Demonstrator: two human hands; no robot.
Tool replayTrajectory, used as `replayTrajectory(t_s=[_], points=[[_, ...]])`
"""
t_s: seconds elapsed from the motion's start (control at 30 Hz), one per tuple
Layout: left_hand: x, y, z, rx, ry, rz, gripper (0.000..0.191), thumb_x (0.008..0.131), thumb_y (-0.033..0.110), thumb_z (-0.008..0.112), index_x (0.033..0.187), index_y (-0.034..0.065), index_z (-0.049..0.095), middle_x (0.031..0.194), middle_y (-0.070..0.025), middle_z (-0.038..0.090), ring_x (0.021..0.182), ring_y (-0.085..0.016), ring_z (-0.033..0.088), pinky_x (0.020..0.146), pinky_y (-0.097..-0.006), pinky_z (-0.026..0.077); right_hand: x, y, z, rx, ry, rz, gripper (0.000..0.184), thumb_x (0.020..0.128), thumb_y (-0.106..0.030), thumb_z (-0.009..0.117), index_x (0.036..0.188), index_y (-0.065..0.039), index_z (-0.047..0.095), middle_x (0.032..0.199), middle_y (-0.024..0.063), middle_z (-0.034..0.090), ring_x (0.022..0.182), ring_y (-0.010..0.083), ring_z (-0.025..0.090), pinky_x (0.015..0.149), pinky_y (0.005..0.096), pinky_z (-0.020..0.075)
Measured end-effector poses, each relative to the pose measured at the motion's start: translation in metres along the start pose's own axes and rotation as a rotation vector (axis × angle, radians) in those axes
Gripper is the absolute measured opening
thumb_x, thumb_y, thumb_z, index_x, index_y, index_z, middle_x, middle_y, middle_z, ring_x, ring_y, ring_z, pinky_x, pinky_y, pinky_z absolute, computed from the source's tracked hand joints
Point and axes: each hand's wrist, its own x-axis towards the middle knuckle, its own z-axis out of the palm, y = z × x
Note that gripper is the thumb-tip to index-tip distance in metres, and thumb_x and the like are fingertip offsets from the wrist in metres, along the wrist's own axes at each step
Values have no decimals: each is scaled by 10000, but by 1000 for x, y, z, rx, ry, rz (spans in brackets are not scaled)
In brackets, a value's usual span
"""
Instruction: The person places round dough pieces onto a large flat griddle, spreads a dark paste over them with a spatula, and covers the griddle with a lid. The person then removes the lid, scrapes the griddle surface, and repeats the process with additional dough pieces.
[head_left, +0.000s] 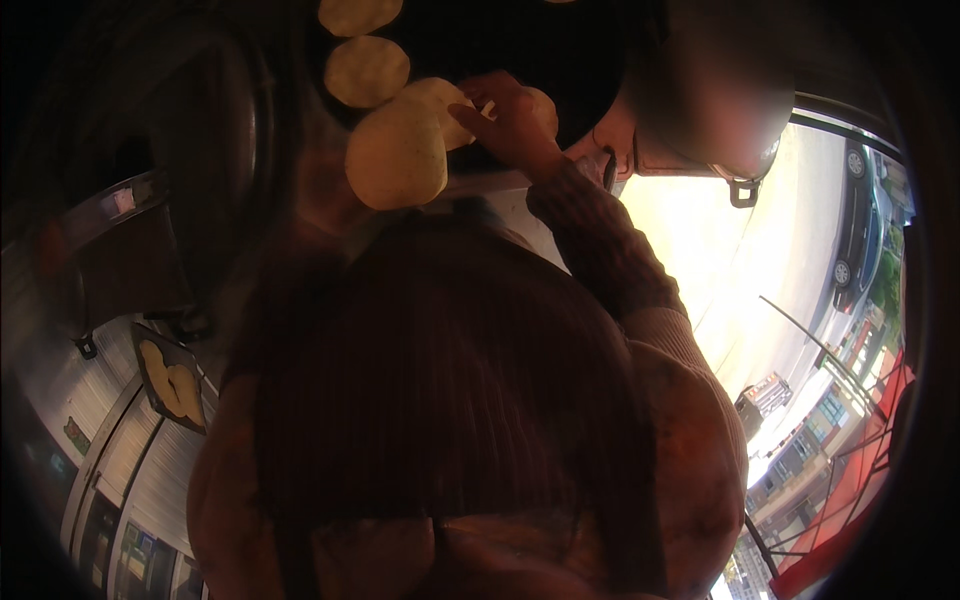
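Note:
My left hand (330, 187), dim and blurred, holds a pale round tortilla (397, 161) at its left edge, raised in front of the griddle (480, 37). A second flat tortilla (439, 105) shows behind it, overlapped in this view. Over the griddle's near edge, my right hand (510, 120) has its thumb and fingers bent by that second tortilla's right edge. Whether they grip it cannot be told. Another tortilla (546, 116) lies partly hidden behind my right hand. On the griddle's left side are two more tortillas, one nearer (367, 71) and one farther (360, 15).
A large dark pot (120, 255) with a metal rim stands at the left. Below it, a tray (169, 379) holds pale pieces. A rounded vessel (720, 97) with a handle is at the right. Beyond lies a bright street with a parked car (855, 217) and red canopy (847, 495).

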Motion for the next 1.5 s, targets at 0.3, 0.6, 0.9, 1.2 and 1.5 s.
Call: replayTrajectory(t_s=[0.3, 0.6, 0.9, 1.2, 1.5], points=[[42, -15, -4, -366, -596, -310, 893, 1000, 704, 447, 1581, 38, 317, 1587, -215, 418, 1467, -402, 404, 1145, -549, 425, 3, -6, 18, -130, 71, -426, 357, 906, -251, 742, 1211, -67, 718, 1218, 147, 675, 1142, 343, 642, 978, 454, 540], [34, -13, 7, -92, -264, -98, 904, 1005, 702, 432, 1588, 27, 283, 1619, -211, 356, 1470, -397, 389, 1167, -527, 406, -20, -4, 25, 113, 99, -198, 390, 889, -194, 761, 1232, -26, 682, 1187, 157, 656, 1081, 326, 657, 884, 426, 568], [42, -24, 20, -177, -325, -134, 787, 1031, 634, 440, 1537, 40, 337, 1577, -188, 405, 1422, -330, 446, 1119, -488, 465, -18, -10, 19, 2, -25, 80, 292, 907, -200, 736, 1129, -17, 687, 1111, 152, 687, 939, 291, 699, 765, 395, 590], [39, -20, -48, 696, 133, 334, 679, 1040, 541, 512, 1447, 22, 352, 1355, -135, 544, 1285, -218, 559, 956, -410, 570, -64, -33, 9, 415, -243, 53, 210, 974, -178, 719, 1124, -48, 652, 1042, 88, 717, 958, 172, 692, 813, 301, 551], [49, 1, -9, 42, -46, 253, 592, 1072, 537, 442, 1500, 129, 421, 1470, -70, 530, 1330, -259, 545, 996, -442, 551, -18, 31, -105, 424, 433, 138, 260, 1017, -199, 688, 1225, -43, 680, 1093, 96, 735, 968, 156, 697, 857, 298, 565]])
